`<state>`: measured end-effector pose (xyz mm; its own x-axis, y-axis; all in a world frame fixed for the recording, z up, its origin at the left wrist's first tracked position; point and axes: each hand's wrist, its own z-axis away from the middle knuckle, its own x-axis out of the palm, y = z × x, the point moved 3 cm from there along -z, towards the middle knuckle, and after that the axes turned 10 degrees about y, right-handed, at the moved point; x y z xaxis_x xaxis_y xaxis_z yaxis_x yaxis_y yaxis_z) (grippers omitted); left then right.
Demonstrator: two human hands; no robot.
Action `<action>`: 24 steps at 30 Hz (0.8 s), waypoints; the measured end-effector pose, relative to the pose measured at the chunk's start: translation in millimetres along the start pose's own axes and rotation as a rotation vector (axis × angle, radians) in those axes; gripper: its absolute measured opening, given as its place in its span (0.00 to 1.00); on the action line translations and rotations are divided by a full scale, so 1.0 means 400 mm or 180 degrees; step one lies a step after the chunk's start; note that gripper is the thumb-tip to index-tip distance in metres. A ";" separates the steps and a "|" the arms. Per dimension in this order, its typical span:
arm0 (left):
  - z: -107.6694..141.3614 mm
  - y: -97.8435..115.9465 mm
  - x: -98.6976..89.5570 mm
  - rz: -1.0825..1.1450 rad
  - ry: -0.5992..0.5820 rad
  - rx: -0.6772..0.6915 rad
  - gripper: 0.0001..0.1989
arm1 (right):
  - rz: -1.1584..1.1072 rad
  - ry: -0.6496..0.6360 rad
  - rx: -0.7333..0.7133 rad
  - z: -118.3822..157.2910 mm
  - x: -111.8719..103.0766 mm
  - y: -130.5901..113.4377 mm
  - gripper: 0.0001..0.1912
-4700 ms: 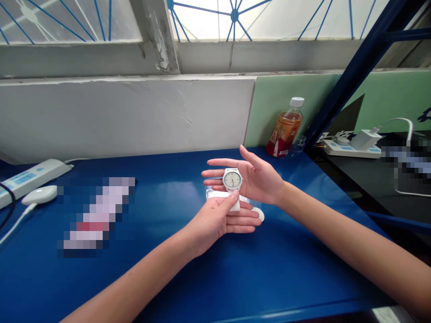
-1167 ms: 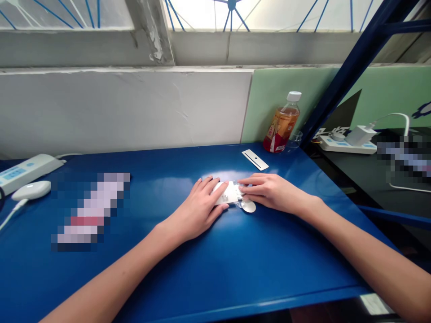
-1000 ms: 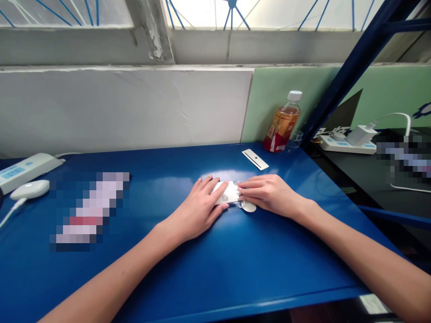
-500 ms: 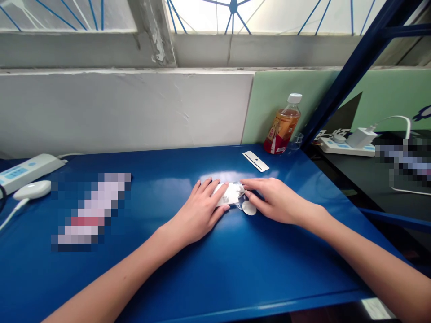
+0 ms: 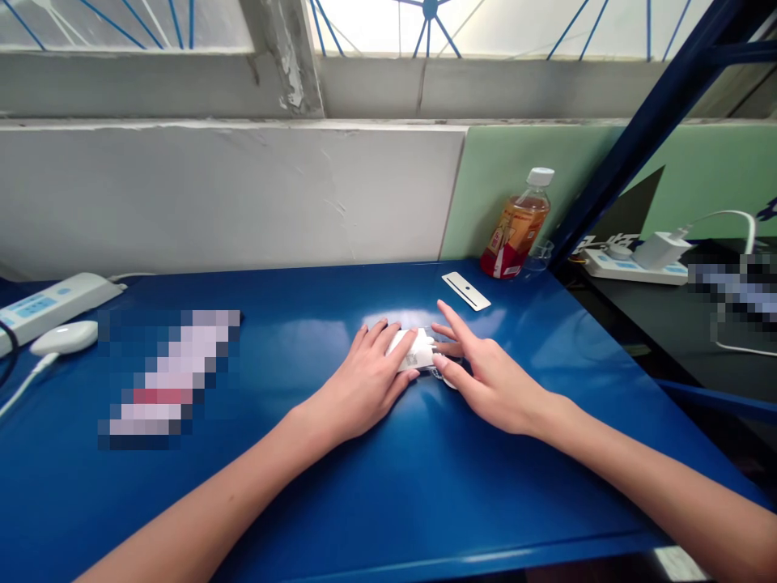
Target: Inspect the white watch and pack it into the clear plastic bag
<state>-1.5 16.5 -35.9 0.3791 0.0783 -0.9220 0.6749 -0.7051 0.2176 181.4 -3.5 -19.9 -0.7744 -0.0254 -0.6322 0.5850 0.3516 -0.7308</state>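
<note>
On the blue table lies a small white packet (image 5: 413, 354) with clear plastic at its right end; what it contains is too small to make out. My left hand (image 5: 370, 380) rests flat, fingers spread, with its index finger and thumb pressing on the packet's left part. At the packet's right end, my right hand (image 5: 486, 368) has its fingers apart, index finger raised, with thumb and middle fingertips touching the plastic edge. A round white piece (image 5: 450, 384) shows only partly from under the right thumb. Behind the hands lies a flat white card (image 5: 466, 291) with a dark slot.
A drink bottle (image 5: 517, 231) stands at the back right beside a clear cup (image 5: 539, 257). On the left are a power strip (image 5: 57, 304), a white oval device (image 5: 65, 338) on a cable and a pixelated object (image 5: 176, 372). A blue metal post (image 5: 643, 121) rises at the right.
My right hand has turned and spread, its index finger lifting while the thumb moved left over the round white piece. My left hand stays on the packet. The view shifted slightly.
</note>
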 end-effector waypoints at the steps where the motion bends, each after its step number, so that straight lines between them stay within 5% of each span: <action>1: 0.000 0.000 0.000 -0.0021 -0.0016 -0.0003 0.25 | -0.0034 -0.0001 -0.0001 -0.001 0.000 0.002 0.39; 6: -0.002 0.003 -0.003 -0.0187 -0.0226 -0.0115 0.27 | 0.0193 0.0077 -0.0065 -0.023 -0.025 0.013 0.31; 9: -0.002 0.003 -0.003 -0.0231 -0.0277 -0.0151 0.30 | 0.0849 0.0526 -0.0219 -0.044 -0.059 0.022 0.17; 12: -0.001 0.003 -0.001 -0.0260 -0.0323 -0.0148 0.31 | 0.1440 0.0764 -0.0088 -0.056 -0.079 0.036 0.14; 17: 0.000 0.003 0.001 -0.0304 -0.0353 -0.0162 0.31 | 0.0600 0.0517 -0.0010 -0.052 -0.067 0.036 0.15; 24: 0.001 0.003 0.001 -0.0268 -0.0255 -0.0129 0.31 | 0.0469 0.0026 -0.1023 -0.040 -0.038 0.017 0.14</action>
<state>-1.0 15.4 -36.0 0.2694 0.0784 -0.9598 0.7278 -0.6692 0.1496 193.5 14.2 -11.1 -0.6899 0.0546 -0.7218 0.5860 0.6275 -0.5126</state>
